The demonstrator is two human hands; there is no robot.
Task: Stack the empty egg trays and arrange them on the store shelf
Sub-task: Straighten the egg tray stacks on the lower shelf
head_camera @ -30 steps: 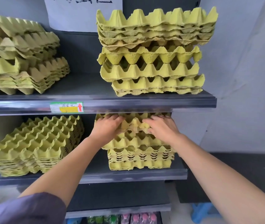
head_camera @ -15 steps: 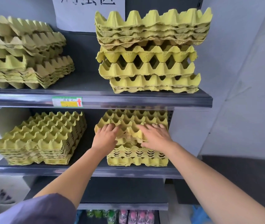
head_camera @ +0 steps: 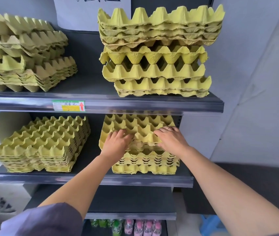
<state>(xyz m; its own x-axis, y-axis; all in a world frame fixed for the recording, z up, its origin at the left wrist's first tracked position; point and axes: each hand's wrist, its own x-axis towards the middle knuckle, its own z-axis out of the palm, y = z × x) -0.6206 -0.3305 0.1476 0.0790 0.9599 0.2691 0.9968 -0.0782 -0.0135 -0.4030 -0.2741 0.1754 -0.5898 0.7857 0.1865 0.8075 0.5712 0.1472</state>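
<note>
neat pile of egg trays [head_camera: 41, 145] at the left end of the lower shelf [head_camera: 92, 179], then near its right end the left hand [head_camera: 116, 143] curls its fingers into the top tray [head_camera: 138, 128] of the other pile [head_camera: 145, 166], right hand [head_camera: 171, 140] pressing on the same tray, fingers fairly straight

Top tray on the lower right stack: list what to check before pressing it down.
1. Both hands on the top tray: ok. The left hand curls into its cells and the right hand lies on it.
2. Tray nested flush into the stack: not ok. Its front sits raised above the stack.
3. Rear edge clear of the upper shelf: cannot tell. The shelf lip hides it.
4. Stack fully on the lower shelf: ok. It stands behind the front lip.
5. Neighbouring stack apart: ok. Bare shelf shows between them.
</note>
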